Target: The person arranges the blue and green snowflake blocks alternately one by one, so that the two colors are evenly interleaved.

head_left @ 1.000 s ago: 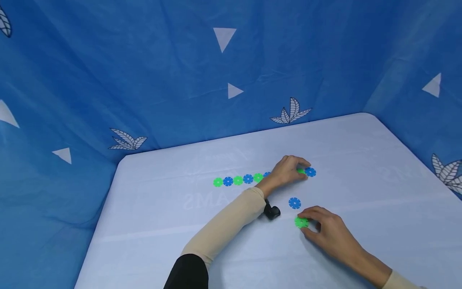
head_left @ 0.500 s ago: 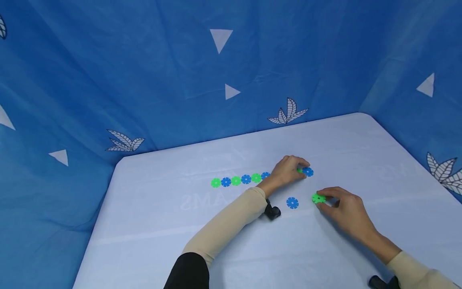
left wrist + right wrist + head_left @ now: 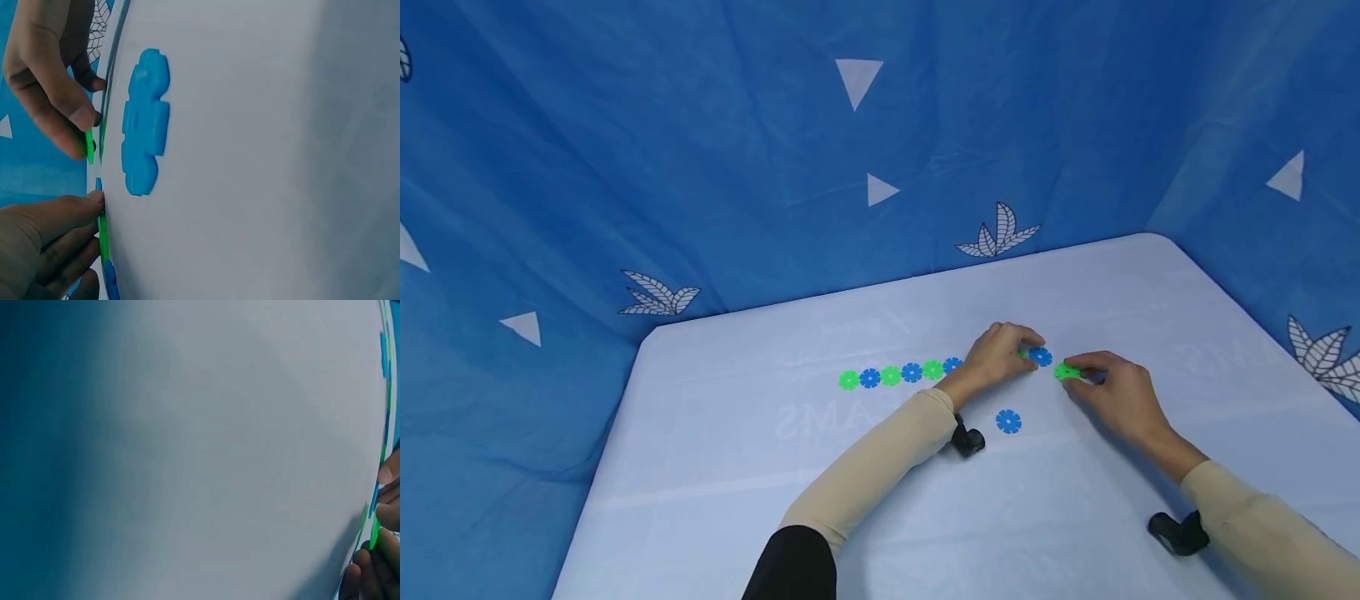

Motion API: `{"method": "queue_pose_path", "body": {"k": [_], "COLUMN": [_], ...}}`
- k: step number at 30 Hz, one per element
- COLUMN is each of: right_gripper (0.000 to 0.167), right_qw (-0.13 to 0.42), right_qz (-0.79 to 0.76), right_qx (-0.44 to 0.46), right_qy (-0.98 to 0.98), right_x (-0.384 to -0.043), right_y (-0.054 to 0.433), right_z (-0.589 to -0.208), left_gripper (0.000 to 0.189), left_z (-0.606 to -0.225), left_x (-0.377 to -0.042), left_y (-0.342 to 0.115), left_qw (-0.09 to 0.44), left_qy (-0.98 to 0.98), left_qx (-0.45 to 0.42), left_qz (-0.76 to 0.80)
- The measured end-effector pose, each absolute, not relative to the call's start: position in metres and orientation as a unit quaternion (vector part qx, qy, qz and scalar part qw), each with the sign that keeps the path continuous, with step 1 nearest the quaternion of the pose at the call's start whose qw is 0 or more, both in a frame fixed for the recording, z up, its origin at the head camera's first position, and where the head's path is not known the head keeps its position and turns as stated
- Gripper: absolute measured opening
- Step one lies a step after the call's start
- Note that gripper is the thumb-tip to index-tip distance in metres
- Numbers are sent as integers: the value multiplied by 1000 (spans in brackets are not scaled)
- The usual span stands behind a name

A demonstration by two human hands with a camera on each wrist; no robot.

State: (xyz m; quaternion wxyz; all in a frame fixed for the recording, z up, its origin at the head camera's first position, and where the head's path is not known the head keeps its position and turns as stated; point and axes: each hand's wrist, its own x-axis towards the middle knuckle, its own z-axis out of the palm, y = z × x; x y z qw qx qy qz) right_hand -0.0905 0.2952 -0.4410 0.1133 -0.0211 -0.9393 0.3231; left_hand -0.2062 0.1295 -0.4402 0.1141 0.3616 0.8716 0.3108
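A row of alternating green and blue notched plastic discs lies on the white table. My left hand covers part of this row. Its thumb and fingers pinch a green disc near the right end, mostly hidden. Beyond those fingertips the blue end disc sticks out. Between thumb and fingers my right hand holds another green disc, just right of the end disc with a small gap. The left wrist view shows the held green disc edge-on, facing the row's blue end.
One loose blue disc lies in front of the row, between the forearms. Black wrist devices sit under both sleeves. A blue patterned curtain rises behind the white table.
My right hand has picked up the green disc from near the loose blue one and carried it away and rightward to the row's end. The left hand stays in place.
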Motion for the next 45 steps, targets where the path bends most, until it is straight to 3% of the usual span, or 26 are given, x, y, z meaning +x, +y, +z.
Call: {"method": "queue_pose_path", "body": {"k": [15, 37, 45], "right_gripper": [31, 36, 38], "right_qw": [80, 64, 104], "right_qz": [289, 290, 279], "right_qx": [-17, -23, 19], "right_qy": [-954, -954, -955], "right_x": [-119, -123, -108], "right_y": [301, 300, 295], "right_z": [-439, -437, -427], "left_gripper": [33, 32, 32], "left_z": [-444, -442, -444], "left_x": [-208, -208, -206], "left_y": [130, 131, 130], "left_qw": [110, 107, 108], "left_qy": [868, 871, 870], "left_qx": [363, 363, 359], "left_qz": [320, 313, 320]}}
